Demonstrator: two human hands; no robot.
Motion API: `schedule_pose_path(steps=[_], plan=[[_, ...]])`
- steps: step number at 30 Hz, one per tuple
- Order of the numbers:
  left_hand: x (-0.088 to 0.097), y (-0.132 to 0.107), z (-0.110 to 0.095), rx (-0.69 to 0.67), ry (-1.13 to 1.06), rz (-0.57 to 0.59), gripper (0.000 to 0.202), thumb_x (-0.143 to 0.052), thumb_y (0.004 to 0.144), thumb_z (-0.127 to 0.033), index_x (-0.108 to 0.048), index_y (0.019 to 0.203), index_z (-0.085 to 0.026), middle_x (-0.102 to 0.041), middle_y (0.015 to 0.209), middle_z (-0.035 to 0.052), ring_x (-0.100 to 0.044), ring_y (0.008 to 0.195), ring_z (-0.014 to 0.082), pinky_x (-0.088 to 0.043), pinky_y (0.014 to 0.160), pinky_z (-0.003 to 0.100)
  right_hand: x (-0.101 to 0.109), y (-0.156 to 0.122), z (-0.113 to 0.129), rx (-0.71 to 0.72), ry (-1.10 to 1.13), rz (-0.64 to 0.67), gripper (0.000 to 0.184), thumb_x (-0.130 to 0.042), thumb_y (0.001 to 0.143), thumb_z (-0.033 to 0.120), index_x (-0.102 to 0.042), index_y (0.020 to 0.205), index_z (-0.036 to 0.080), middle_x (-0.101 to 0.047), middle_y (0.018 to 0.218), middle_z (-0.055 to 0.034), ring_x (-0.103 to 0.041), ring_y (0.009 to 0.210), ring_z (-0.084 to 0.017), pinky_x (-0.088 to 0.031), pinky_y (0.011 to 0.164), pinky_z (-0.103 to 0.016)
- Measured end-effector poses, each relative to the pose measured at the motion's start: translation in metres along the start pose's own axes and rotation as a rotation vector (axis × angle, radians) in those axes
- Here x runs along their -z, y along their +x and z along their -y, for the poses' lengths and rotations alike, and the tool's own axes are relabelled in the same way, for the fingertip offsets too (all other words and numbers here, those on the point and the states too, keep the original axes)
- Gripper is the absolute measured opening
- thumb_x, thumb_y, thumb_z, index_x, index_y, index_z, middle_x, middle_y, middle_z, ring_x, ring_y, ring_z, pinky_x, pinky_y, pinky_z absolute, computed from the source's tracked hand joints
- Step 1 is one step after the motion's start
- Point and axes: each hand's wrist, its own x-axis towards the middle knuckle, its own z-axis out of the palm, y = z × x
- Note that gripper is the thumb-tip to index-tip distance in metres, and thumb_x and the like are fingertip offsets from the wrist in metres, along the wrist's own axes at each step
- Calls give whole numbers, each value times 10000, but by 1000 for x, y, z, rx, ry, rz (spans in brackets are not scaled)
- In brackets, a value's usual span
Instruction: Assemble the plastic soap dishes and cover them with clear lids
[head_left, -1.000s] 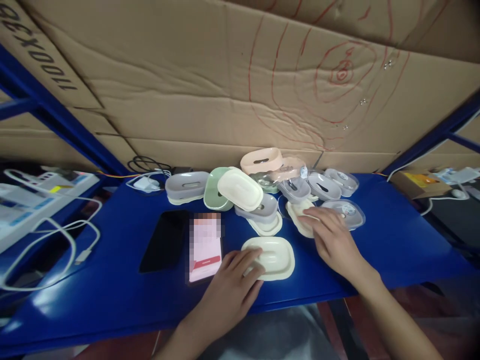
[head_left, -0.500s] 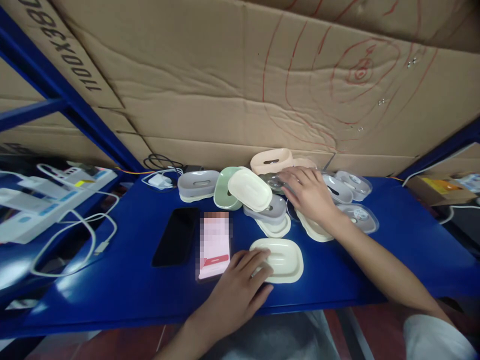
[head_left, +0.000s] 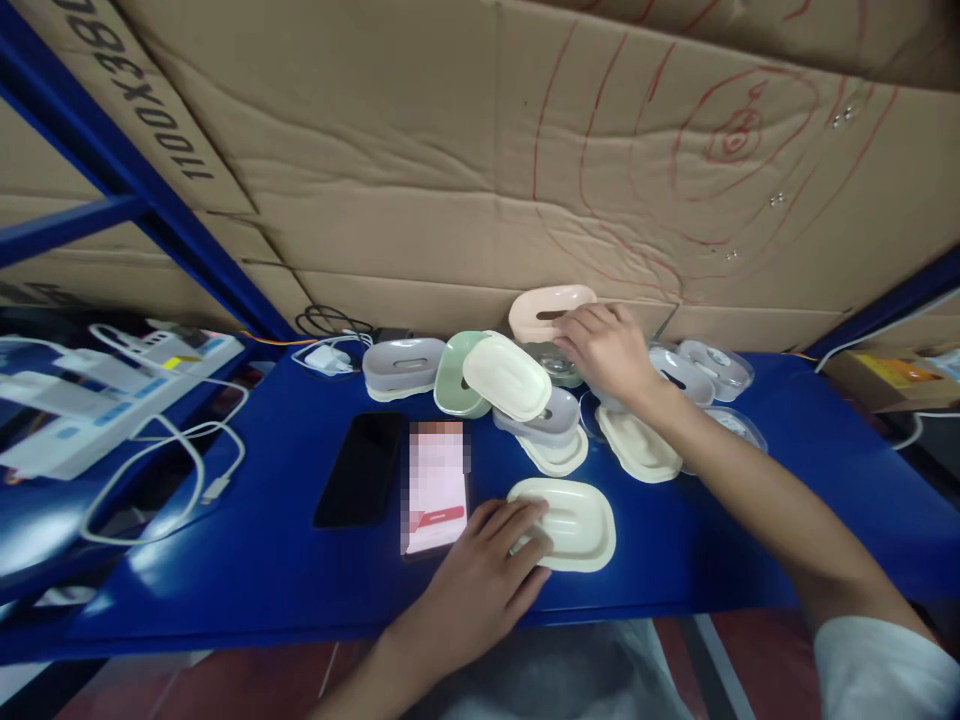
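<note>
My left hand [head_left: 480,580] lies flat at the blue shelf's front edge, fingers stretched onto the left rim of a cream soap-dish tray [head_left: 581,520]. My right hand [head_left: 609,350] reaches into the pile of soap dishes at the back. Its fingers curl against the right end of a pink soap dish [head_left: 544,308]. Beside it lie a cream lid [head_left: 506,375] on a green dish [head_left: 450,380], a grey dish [head_left: 544,420], another cream tray [head_left: 641,448] and clear lids [head_left: 712,365]. What lies under the right palm is hidden.
A black phone [head_left: 360,483] and a lit phone [head_left: 437,487] lie left of the cream tray. A separate grey dish [head_left: 401,365] sits further left, with a charger and cables [head_left: 322,355] behind. White cables [head_left: 180,470] trail at the left. A cardboard wall [head_left: 480,160] backs the blue shelf [head_left: 225,580].
My right hand moved from the cream tray at the right up and back into the pile, reaching the pink dish. My left hand stayed on the front cream tray.
</note>
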Motion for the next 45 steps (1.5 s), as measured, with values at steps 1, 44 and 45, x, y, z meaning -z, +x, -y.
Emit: schedule_pose_path(steps=[1,44,45], plan=[[0,0,0,0,6,1,133,-588,1068,-211,-629,1194,-219,-643,1496,106,-603,1408,301,-528,1130,533,5,-7,2,18,-10,-63,234,-582,1094,272,-739,1221,155,-803,1245,-119,-705,1185,-298,-432,973,-443],[-6,0,-1,-80,168,-155,303,-606,1102,-393,-670,1324,-198,-736,1390,77,-638,1341,281,-521,1054,484,61,-205,113,39,535,185,366,-627,1076,371,-651,1408,221,-751,1361,-81,-669,1343,-247,-528,1188,-519],[-5,1,-2,-75,152,-142,310,-611,1098,-395,-665,1332,-199,-730,1398,80,-633,1346,283,-524,1053,485,66,-200,107,51,519,161,351,-625,1078,356,-652,1398,215,-756,1345,-83,-674,1328,-244,-533,1173,-503]])
